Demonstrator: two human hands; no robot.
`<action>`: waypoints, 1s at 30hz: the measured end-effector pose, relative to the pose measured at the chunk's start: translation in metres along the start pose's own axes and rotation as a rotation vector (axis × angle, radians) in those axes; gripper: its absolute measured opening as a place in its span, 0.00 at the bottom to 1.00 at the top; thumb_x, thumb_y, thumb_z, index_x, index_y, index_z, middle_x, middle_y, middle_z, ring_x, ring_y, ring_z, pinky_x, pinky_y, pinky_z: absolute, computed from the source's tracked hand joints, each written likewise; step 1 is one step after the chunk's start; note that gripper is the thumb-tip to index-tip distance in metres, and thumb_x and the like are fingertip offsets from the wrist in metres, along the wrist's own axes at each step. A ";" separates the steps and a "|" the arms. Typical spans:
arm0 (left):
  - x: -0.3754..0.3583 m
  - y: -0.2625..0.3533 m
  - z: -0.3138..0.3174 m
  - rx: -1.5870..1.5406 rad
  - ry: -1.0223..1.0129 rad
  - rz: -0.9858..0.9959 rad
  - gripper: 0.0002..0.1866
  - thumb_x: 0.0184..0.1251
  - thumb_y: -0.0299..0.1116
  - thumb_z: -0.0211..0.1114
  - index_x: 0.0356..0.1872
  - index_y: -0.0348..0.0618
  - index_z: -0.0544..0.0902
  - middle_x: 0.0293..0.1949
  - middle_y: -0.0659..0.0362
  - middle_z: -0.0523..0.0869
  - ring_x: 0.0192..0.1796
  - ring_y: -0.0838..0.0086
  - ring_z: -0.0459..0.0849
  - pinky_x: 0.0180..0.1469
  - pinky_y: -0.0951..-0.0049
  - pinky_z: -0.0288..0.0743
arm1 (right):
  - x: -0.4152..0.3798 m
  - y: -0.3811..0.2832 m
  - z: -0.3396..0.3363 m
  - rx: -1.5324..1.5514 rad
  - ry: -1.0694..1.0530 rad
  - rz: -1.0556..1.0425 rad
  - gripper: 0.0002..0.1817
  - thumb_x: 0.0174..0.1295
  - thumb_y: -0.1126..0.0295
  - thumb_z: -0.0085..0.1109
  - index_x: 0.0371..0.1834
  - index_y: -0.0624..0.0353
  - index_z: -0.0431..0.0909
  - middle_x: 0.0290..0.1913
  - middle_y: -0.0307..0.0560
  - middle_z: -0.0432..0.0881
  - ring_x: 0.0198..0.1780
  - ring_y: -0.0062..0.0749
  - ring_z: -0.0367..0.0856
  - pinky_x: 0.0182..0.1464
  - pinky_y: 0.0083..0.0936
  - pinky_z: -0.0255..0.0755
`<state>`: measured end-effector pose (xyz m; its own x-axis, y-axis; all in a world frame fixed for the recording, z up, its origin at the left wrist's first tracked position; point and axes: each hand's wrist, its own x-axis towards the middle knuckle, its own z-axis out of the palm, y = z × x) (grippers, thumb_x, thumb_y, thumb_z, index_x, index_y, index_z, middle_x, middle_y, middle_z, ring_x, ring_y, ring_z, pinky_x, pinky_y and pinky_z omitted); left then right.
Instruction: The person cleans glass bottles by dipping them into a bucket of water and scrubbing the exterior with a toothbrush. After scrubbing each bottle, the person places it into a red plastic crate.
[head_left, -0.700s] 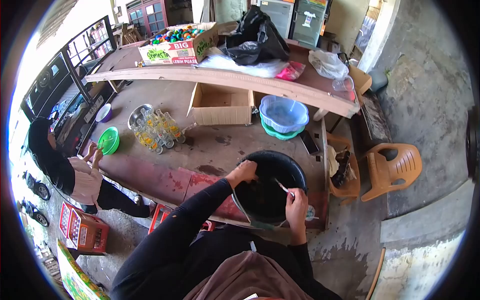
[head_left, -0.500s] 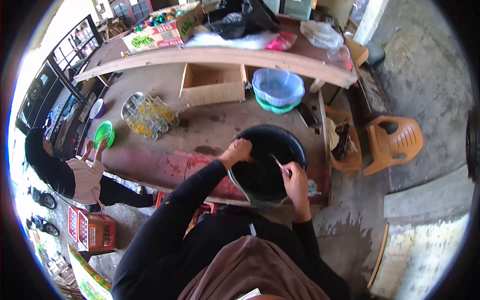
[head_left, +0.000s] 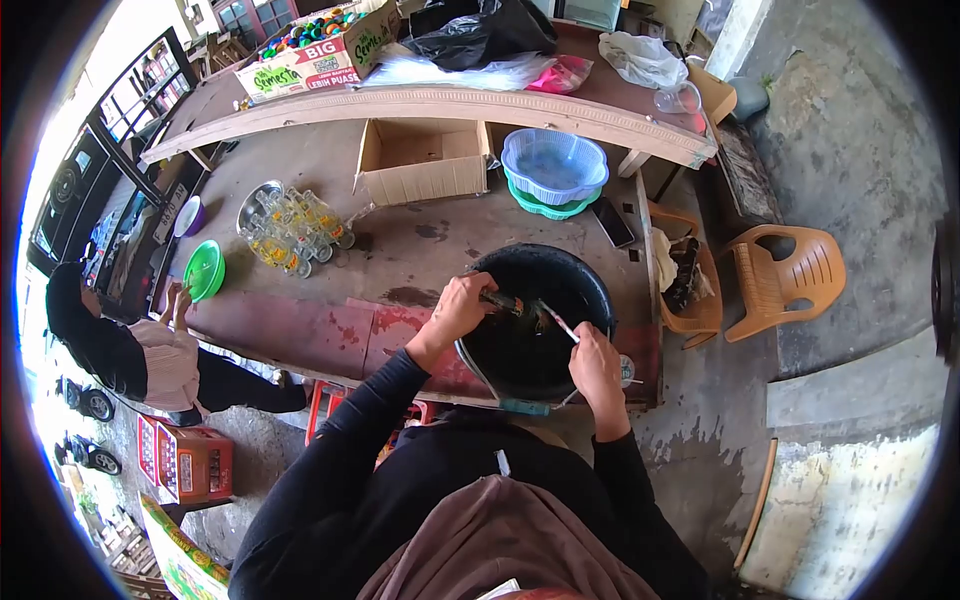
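Observation:
A black bucket (head_left: 603, 285) of dark water stands at the front edge of the wooden table. Over its left side, my left hand (head_left: 463, 312) is closed around a dark, tube-shaped piece with an orange-brown end (head_left: 503, 302); I cannot tell its kind. My right hand (head_left: 597, 372), at the bucket's right side, grips a slim, pale-handled brush (head_left: 560, 322). The brush slants up and left, its tip close to the dark piece's end.
Glass mugs (head_left: 295, 232) cluster beside a metal bowl, left of centre. Behind are an open carton (head_left: 425, 180), blue and green baskets (head_left: 555, 165) and a phone (head_left: 612, 222). Another person (head_left: 165, 360) works at a green basin (head_left: 205, 271). Right stands a plastic chair (head_left: 785, 280).
My left hand has risen, bringing the dark piece into view above the water. The brush tip has swung nearer to it. The other person's hands have shifted slightly at the green basin.

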<state>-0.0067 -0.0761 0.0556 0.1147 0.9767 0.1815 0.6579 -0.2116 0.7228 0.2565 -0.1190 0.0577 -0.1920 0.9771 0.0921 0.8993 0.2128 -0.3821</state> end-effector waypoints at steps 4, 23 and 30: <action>-0.010 0.004 0.002 -0.001 0.090 0.031 0.18 0.43 0.24 0.79 0.39 0.38 0.84 0.38 0.50 0.86 0.43 0.53 0.87 0.45 0.62 0.79 | 0.006 -0.009 -0.011 -0.114 0.109 -0.037 0.09 0.66 0.74 0.50 0.45 0.59 0.77 0.41 0.56 0.80 0.47 0.52 0.83 0.49 0.44 0.78; 0.003 0.004 0.021 -0.318 0.127 0.081 0.19 0.52 0.27 0.78 0.47 0.42 0.87 0.41 0.57 0.86 0.35 0.72 0.85 0.40 0.73 0.80 | -0.014 -0.018 -0.083 0.373 0.161 -0.042 0.11 0.63 0.81 0.57 0.48 0.60 0.79 0.40 0.53 0.84 0.39 0.47 0.84 0.43 0.36 0.76; 0.008 0.009 0.031 -0.169 0.079 0.383 0.19 0.50 0.29 0.78 0.47 0.44 0.88 0.44 0.57 0.86 0.44 0.63 0.85 0.49 0.67 0.79 | -0.017 -0.050 -0.115 0.047 0.163 -0.187 0.10 0.61 0.79 0.60 0.45 0.56 0.82 0.35 0.47 0.80 0.41 0.44 0.82 0.43 0.40 0.75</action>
<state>0.0233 -0.0687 0.0432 0.2657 0.8219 0.5039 0.4463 -0.5681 0.6914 0.2598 -0.1475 0.1806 -0.2841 0.9070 0.3109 0.8343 0.3936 -0.3860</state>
